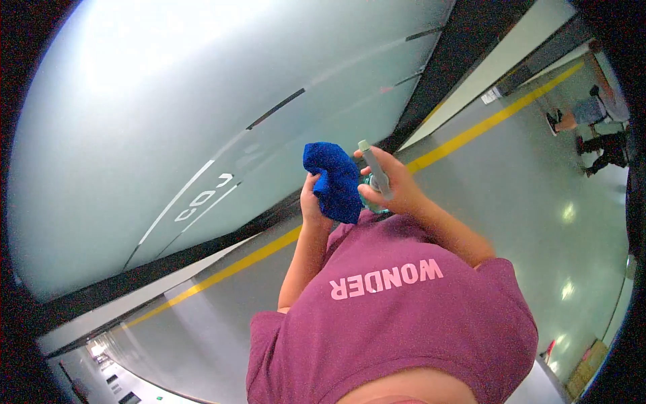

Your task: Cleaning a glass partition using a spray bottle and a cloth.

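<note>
A blue cloth (334,182) is bunched in my left hand (312,202), its folds covering most of the fingers. Beside it, my right hand (402,185) is wrapped round a spray bottle with a grey top (377,170) and a pale nozzle tip. The bottle's greenish see-through body shows only in part below the fingers. Cloth and bottle are close together in front of my chest. Beyond both hands stands a large pale, glossy panel (202,101) with dark and white line markings; neither hand appears to touch it.
A dark frame (222,252) edges the panel. A yellow stripe (498,120) runs along the grey floor (484,182). At the far right is a seated person (589,111), partly cut off. Brown boxes (587,370) lie at lower right, and a white counter (145,387) at lower left.
</note>
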Action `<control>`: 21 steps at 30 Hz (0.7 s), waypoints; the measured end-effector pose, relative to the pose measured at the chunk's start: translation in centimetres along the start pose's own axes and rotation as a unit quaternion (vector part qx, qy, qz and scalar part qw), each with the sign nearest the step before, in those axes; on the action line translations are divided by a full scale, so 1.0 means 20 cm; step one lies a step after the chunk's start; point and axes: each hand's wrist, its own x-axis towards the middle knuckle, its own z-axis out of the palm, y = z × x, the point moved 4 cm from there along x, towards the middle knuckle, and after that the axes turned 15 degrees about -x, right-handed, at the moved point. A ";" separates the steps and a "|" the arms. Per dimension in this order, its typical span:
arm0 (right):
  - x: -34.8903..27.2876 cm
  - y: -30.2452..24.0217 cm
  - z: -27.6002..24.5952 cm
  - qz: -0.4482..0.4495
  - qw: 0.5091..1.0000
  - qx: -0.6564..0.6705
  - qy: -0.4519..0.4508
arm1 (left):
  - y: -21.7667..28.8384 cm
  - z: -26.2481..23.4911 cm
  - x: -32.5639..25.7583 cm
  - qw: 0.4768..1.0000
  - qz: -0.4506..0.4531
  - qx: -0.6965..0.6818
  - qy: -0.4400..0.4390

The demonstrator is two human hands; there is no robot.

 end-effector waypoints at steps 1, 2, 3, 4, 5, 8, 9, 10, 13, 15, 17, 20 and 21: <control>0.00 -0.03 0.02 -0.009 1.000 0.014 -0.014 | 0.01 -0.03 0.00 1.000 0.004 0.004 -0.003; 0.01 -0.05 0.04 -0.016 0.999 0.027 -0.026 | 0.01 -0.03 0.00 1.000 0.009 0.002 -0.003; 0.04 -0.12 0.02 -0.031 0.998 0.031 -0.037 | 0.02 -0.03 -0.01 0.999 0.034 0.028 -0.003; 0.06 -0.16 0.02 -0.036 0.998 0.034 -0.042 | 0.03 -0.03 -0.02 0.997 0.058 0.055 -0.004; 0.07 -0.20 0.01 -0.051 0.997 0.031 -0.046 | 0.03 0.00 -0.03 0.997 0.055 0.048 -0.022; 0.13 -0.29 -0.02 -0.063 0.996 0.043 -0.050 | 0.08 0.10 -0.08 0.992 0.105 0.056 -0.035; 0.15 -0.31 -0.03 -0.058 0.995 0.057 -0.050 | 0.10 0.11 -0.11 0.994 0.098 0.054 -0.019; 0.17 -0.33 -0.04 -0.058 0.995 0.057 -0.049 | 0.12 0.15 -0.13 0.994 0.097 0.055 -0.018; 0.23 -0.38 -0.09 -0.079 0.994 0.072 -0.036 | 0.13 0.22 -0.17 0.989 0.147 0.032 -0.003; 0.24 -0.37 -0.09 -0.069 0.995 0.055 -0.051 | 0.14 0.24 -0.18 0.991 0.128 0.034 -0.019; 0.25 -0.36 -0.09 -0.075 0.995 0.046 -0.037 | 0.14 0.25 -0.20 0.993 0.111 0.035 -0.033; 0.25 -0.39 -0.12 -0.061 0.995 0.072 -0.028 | 0.15 0.26 -0.24 0.987 0.142 0.078 -0.008; 0.26 -0.40 -0.13 -0.040 0.993 0.107 -0.031 | 0.16 0.28 -0.25 0.984 0.159 0.075 -0.018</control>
